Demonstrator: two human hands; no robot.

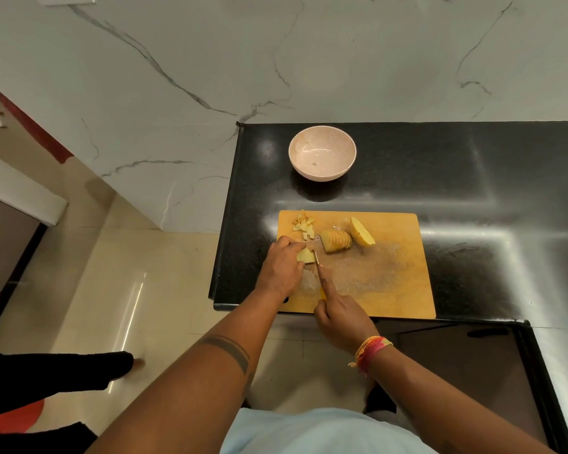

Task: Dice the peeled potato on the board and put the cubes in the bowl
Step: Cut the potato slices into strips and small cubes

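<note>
On the wooden cutting board (387, 280) my left hand (281, 270) pinches a small stack of potato slices (305, 256) near the board's left edge. My right hand (340, 317) grips a knife (317, 262), forefinger laid along its spine, blade edge against those slices. A sliced potato half (336, 241) lies in the board's middle top, and an uncut potato half (362, 231) leans just right of it. Small cut cubes (304, 226) are piled at the board's top left corner. The pinkish bowl (322, 153) stands beyond the board with no cubes inside.
The board lies on a black granite counter (473, 178) whose left edge drops to a tiled floor. A marble wall rises behind. Another person's dark-clothed legs (53, 371) stand on the floor at the lower left.
</note>
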